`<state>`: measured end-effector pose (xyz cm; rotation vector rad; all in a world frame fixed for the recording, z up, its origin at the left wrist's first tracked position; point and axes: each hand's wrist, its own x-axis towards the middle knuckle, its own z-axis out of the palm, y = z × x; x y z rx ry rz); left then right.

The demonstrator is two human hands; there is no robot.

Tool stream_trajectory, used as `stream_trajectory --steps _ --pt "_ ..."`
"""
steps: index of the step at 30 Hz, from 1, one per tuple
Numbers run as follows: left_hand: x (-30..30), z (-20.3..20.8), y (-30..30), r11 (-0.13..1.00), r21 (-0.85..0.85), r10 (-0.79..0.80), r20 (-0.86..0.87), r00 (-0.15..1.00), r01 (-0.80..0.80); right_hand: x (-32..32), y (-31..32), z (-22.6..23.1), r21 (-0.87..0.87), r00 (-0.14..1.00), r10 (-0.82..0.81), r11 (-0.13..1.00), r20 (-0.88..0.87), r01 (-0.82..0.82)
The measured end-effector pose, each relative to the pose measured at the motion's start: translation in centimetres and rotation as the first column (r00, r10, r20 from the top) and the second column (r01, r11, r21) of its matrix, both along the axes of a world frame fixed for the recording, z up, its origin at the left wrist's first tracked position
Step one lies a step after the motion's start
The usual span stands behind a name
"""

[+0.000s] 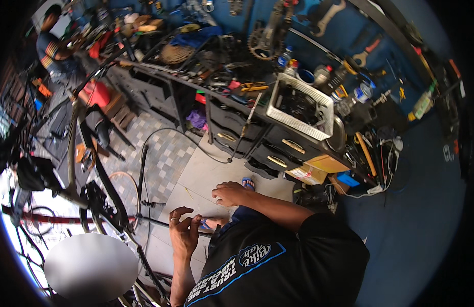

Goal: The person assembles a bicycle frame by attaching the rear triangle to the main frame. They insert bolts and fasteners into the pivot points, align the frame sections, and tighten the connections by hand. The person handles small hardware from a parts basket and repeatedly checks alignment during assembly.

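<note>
My left hand (184, 234) hovers above the pale floor tiles with its fingers bent and the thumb apart; a ring sits on one finger. Nothing shows in its grasp. My right hand (231, 194) is held out in front of my body, its fingers loosely bent and apart, also with nothing visible in it. Nearest the left hand is a bicycle frame (105, 185), raised at the left with its dark tubes and crank area showing. Neither hand touches it. Below the hands, my feet in blue flip-flops (248, 182) stand on the tiles.
A long workbench (196, 84) crowded with tools and parts runs along the blue wall. On it stands a white plastic basket (324, 132) of dark parts. A cable (160, 129) loops over the floor. Another person (55, 48) works at the far left, beside a red container (97, 93).
</note>
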<state>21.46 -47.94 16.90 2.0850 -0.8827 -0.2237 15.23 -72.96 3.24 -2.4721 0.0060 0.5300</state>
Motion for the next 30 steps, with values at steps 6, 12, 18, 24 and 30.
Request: stream_trajectory --steps 6,12,18,24,30 --pt "0.1 -0.6 -10.6 0.964 0.17 -0.209 -0.005 0.978 0.207 -6.0 -10.0 3.0 0.075 0.969 -0.227 0.972 0.098 0.221" --pt "-3.9 0.1 -24.7 0.919 0.103 -0.381 -0.021 0.924 0.381 -13.3 -27.0 8.3 0.258 0.744 -0.598 0.801 0.299 0.54" --pt "-8.7 0.8 -34.9 0.864 0.145 -0.482 -0.034 0.875 0.482 -15.1 -43.8 8.5 0.047 0.552 -0.696 0.64 0.459 0.767" --pt "-9.3 0.9 -37.9 0.869 0.137 -0.464 -0.114 0.879 0.476 -10.2 -49.6 5.1 -0.148 0.767 -0.52 0.783 0.376 0.604" --pt "-7.7 2.0 -40.0 0.878 0.149 -0.439 -0.126 0.89 0.454 -9.1 -51.2 2.6 -0.235 0.86 -0.291 0.88 0.42 0.412"
